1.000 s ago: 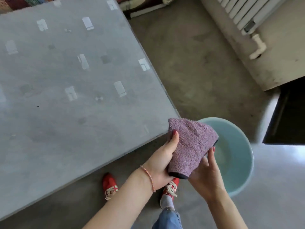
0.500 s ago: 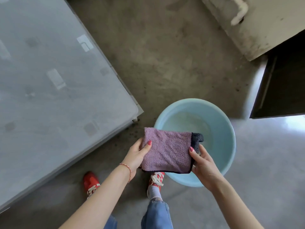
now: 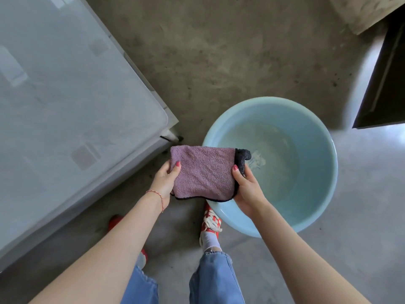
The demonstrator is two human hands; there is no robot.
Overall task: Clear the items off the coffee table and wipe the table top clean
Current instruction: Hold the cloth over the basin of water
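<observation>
A folded purple cloth (image 3: 203, 172) with a dark grey underside is stretched flat between both hands, over the near-left rim of a light blue basin (image 3: 315, 150) that stands on the floor with a little water in it. My left hand (image 3: 165, 178) pinches the cloth's left edge, thumb on top. My right hand (image 3: 245, 185) pinches its right edge, thumb on top as well. The grey coffee table (image 3: 65, 106) fills the left side, and its glass top shows nothing standing on it.
Concrete floor (image 3: 219, 62) stretches beyond the basin. A dark cabinet (image 3: 385, 73) stands at the right edge, a pale wall base at the top right. My red shoes (image 3: 211, 222) and jeans are below the cloth, close to the basin and the table's corner.
The view has swung from the table top down to the basin. The cloth, first bunched upright in both hands, is now spread flat between them above the basin's rim.
</observation>
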